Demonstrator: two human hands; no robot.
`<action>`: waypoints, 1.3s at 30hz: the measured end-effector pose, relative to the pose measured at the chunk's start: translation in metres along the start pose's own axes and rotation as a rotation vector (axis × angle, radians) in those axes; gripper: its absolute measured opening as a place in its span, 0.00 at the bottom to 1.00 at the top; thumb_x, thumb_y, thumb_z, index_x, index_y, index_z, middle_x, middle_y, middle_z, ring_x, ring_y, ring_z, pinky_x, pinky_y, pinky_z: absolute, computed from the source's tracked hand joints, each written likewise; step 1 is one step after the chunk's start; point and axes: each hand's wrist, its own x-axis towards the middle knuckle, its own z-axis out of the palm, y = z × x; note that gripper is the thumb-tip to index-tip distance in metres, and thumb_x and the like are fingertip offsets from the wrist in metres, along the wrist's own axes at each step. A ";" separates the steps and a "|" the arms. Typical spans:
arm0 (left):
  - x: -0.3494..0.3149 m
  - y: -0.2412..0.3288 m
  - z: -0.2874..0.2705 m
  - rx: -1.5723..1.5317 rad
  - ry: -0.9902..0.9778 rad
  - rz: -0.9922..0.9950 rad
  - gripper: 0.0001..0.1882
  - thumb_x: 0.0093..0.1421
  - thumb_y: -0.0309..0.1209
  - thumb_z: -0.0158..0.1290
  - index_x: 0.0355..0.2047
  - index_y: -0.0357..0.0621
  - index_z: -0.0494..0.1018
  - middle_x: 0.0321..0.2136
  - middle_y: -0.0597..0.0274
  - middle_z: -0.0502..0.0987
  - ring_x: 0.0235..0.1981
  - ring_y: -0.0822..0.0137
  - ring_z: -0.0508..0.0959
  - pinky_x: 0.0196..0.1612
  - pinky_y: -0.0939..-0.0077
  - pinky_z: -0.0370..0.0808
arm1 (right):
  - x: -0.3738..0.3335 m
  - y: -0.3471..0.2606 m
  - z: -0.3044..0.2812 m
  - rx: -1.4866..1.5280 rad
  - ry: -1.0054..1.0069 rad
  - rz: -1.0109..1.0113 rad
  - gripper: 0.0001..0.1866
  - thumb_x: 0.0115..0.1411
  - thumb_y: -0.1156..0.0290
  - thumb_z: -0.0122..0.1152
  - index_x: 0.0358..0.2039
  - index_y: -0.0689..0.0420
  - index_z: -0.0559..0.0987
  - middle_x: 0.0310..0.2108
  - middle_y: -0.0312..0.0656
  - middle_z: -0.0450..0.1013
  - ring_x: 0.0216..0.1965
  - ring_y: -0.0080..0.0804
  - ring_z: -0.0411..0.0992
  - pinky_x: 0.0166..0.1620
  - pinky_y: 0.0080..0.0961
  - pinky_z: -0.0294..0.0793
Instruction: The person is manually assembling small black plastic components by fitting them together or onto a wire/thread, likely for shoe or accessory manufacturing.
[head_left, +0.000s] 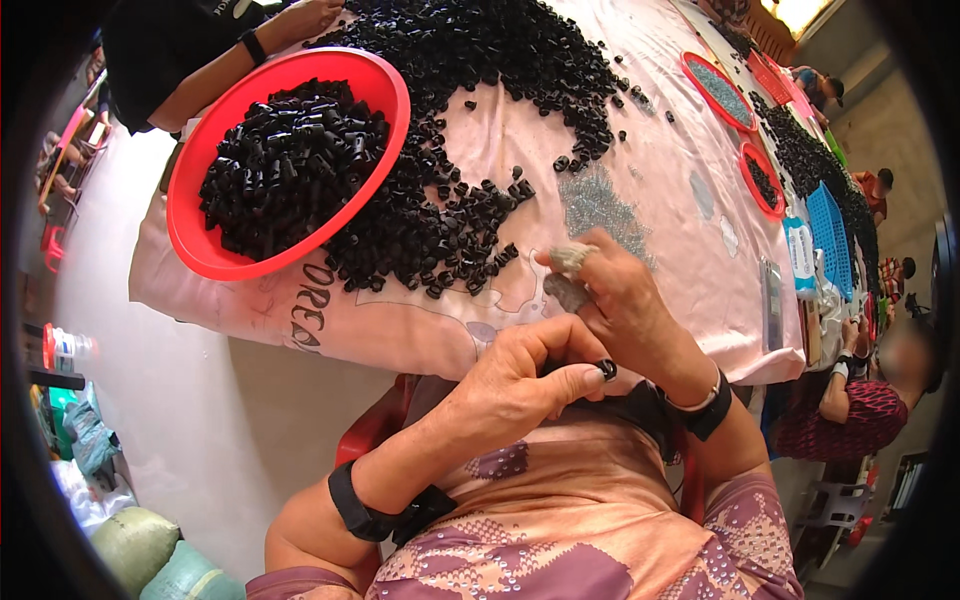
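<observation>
My left hand [525,375] pinches a small black ring-like plastic piece [607,369] between thumb and forefinger, close to my body. Just above and beyond it, my right hand [625,295] has its fingers bent together, with greyish wraps [568,260] on the finger ends. Whatever those fingertips may hold is too small to make out. Beyond the right hand, a patch of tiny silvery metal parts [605,212] lies on the pink cloth. A wide heap of small black plastic pieces [440,230] spreads over the table to the left and far side.
A red basin [400,105] full of longer black parts stands at the left table edge. Another person's arm [225,70] reaches in behind it. On the right are red trays [690,62], a blue basket [830,240] and more people at work. The pink-covered table [400,335] ends before me.
</observation>
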 end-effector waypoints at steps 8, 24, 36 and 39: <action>-0.001 0.006 0.001 0.019 0.016 -0.012 0.08 0.63 0.31 0.56 0.40 0.41 0.73 0.30 0.69 0.77 0.26 0.84 0.68 0.28 0.89 0.65 | 0.034 0.014 0.020 -0.273 -0.106 -0.042 0.16 0.48 0.79 0.57 0.39 0.56 0.78 0.41 0.48 0.71 0.37 0.48 0.74 0.38 0.37 0.76; 0.002 0.000 -0.004 0.010 0.199 0.007 0.08 0.63 0.31 0.54 0.38 0.39 0.71 0.27 0.65 0.77 0.21 0.83 0.66 0.23 0.90 0.61 | 0.005 0.011 0.011 0.364 0.130 0.182 0.10 0.51 0.82 0.63 0.34 0.61 0.75 0.26 0.38 0.73 0.25 0.24 0.72 0.31 0.20 0.74; 0.006 -0.004 -0.008 0.042 0.345 -0.010 0.07 0.63 0.31 0.55 0.38 0.42 0.72 0.27 0.66 0.78 0.21 0.84 0.68 0.23 0.90 0.62 | -0.046 -0.001 -0.005 0.875 0.121 0.292 0.13 0.57 0.83 0.62 0.43 0.62 0.76 0.33 0.34 0.75 0.39 0.20 0.74 0.43 0.19 0.76; 0.006 -0.006 -0.009 0.039 0.348 0.005 0.07 0.63 0.30 0.54 0.39 0.42 0.72 0.28 0.66 0.78 0.21 0.85 0.68 0.23 0.90 0.62 | -0.048 -0.001 -0.003 0.858 0.102 0.275 0.12 0.57 0.83 0.62 0.42 0.62 0.78 0.35 0.36 0.76 0.39 0.21 0.75 0.44 0.19 0.76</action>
